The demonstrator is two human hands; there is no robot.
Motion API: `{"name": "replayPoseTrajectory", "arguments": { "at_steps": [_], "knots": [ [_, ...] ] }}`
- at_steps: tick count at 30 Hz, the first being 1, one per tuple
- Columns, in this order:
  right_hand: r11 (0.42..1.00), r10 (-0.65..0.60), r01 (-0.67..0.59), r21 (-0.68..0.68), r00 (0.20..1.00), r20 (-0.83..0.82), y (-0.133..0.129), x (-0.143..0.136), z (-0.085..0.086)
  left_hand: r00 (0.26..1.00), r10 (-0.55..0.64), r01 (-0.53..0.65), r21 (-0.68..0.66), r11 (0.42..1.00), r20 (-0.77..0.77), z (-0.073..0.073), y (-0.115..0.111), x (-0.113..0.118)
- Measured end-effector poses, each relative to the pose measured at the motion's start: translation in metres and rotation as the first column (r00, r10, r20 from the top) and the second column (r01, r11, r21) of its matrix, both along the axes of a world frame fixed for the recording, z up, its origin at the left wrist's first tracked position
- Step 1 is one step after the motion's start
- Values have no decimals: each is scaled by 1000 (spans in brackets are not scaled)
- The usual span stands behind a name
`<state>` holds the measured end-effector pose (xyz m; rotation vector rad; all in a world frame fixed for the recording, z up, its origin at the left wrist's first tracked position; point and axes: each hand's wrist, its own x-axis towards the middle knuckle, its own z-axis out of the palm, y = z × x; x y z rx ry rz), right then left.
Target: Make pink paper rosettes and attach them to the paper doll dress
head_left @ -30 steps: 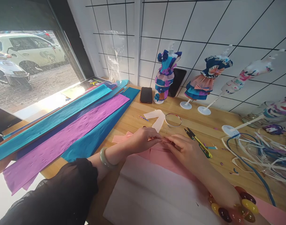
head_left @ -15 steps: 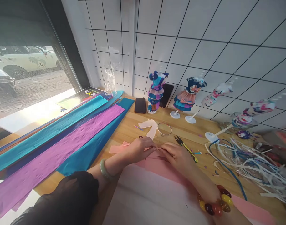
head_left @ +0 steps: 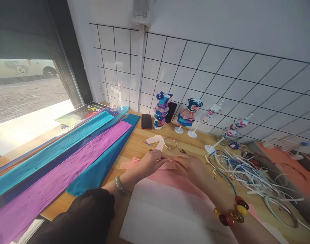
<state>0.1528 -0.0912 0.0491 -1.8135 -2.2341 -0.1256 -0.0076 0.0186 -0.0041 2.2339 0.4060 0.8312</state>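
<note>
My left hand (head_left: pixel 151 162) and my right hand (head_left: pixel 190 166) meet over the table, fingertips pinched together on a thin piece of pink paper (head_left: pixel 167 165). Most of that piece is hidden by the fingers. Beneath them lies a larger pink sheet (head_left: pixel 165 178), partly over a white sheet (head_left: pixel 162 210). Pink strips (head_left: pixel 128 165) stick out to the left of my left hand. Just beyond the hands are a folded pale pink strip (head_left: pixel 158 143) and a thin ring (head_left: pixel 170 143). The yellow and black snips (head_left: pixel 182 151) are mostly covered by my right hand.
Long folded crepe papers, purple (head_left: pixel 94 156) and teal (head_left: pixel 106 152), cover the left side. A phone (head_left: pixel 146 121) and small dressed mannequins (head_left: pixel 162 110) on white stands line the wall. Tangled white and blue strips (head_left: pixel 246 173) lie at right.
My view has tilted up and turned right, showing more of the wall and the right side. Both hands stay pinched on the pink paper; my right hand now covers most of the snips.
</note>
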Motion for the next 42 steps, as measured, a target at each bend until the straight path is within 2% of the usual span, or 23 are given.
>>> {"name": "replayPoseTrajectory", "arguments": {
  "at_steps": [3, 5, 7, 9, 11, 13, 15, 17, 21, 26, 29, 33, 37, 40, 42],
  "knots": [
    [993, -115, 118, 28, 991, -67, -22, -8, 2, 999, -49, 51, -190, 980, 16, 10, -14, 0],
    [977, -181, 196, 87, 971, -156, -39, -15, 0, 994, -100, 107, -361, 927, 37, 16, -26, 1],
    [953, -221, 264, 149, 941, -257, -58, -23, -3, 982, -176, 181, -561, 808, 65, 21, -38, 1],
    [933, -239, 311, 181, 913, -331, -77, -32, -6, 952, -286, 275, -722, 635, 111, 26, -52, -1],
    [911, -254, 350, 220, 893, -371, -93, -41, -9, 917, -374, 320, -811, 489, 136, 31, -66, -4],
    [885, -255, 369, 283, 894, -368, -108, -49, -13, 884, -448, 313, -879, 361, 131, 36, -80, -6],
    [861, -244, 361, 359, 912, -331, -120, -55, -17, 879, -460, 271, -925, 267, 124, 39, -95, -7],
    [843, -242, 347, 411, 927, -286, -129, -59, -20, 898, -424, 243, -936, 253, 118, 40, -109, -5],
    [832, -280, 357, 425, 931, -233, -141, -54, -24, 947, -301, 211, -920, 330, 109, 36, -130, 10],
    [808, -280, 351, 474, 935, -216, -140, -23, -32, 987, -151, 109, -930, 350, 59, 30, -140, 42],
    [824, -241, 333, 458, 938, -247, -134, -3, -37, 996, -72, 71, -938, 340, 49, 26, -140, 59],
    [874, -190, 334, 354, 904, -384, -129, 13, -42, 997, -19, 76, -960, 271, 74, 27, -136, 71],
    [884, -207, 409, 228, 777, -595, -131, 20, -46, 989, 134, 47, -988, 146, 67, 33, -133, 73],
    [893, -177, 399, 208, 738, -651, -133, 21, -52, 980, 198, 7, -997, 79, 22, 33, -136, 70],
    [895, -147, 385, 226, 733, -664, -133, 21, -57, 981, 196, -9, -998, 59, 2, 30, -144, 67]
  ]
}}
